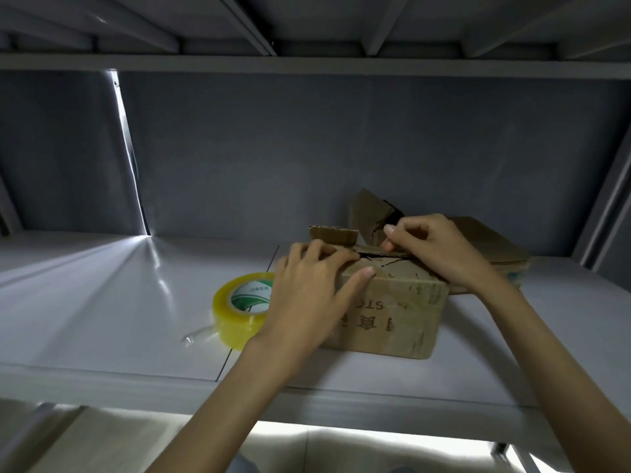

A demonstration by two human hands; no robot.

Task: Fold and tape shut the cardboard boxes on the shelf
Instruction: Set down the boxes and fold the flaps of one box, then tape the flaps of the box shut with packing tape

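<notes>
A small brown cardboard box with printed characters stands on the grey shelf, right of centre. My left hand lies over its left top flap, fingers pressing down and thumb on the front edge. My right hand is on the right side of the top, with curled fingers pinching a flap at the middle seam. One small flap still sticks up at the back. A roll of clear yellowish tape stands just left of the box, a loose end trailing to the left.
Behind the box, other cardboard lies at the back right, with a bent flap raised. The shelf's back wall is close behind, an upper shelf hangs overhead, and a metal post stands at the right.
</notes>
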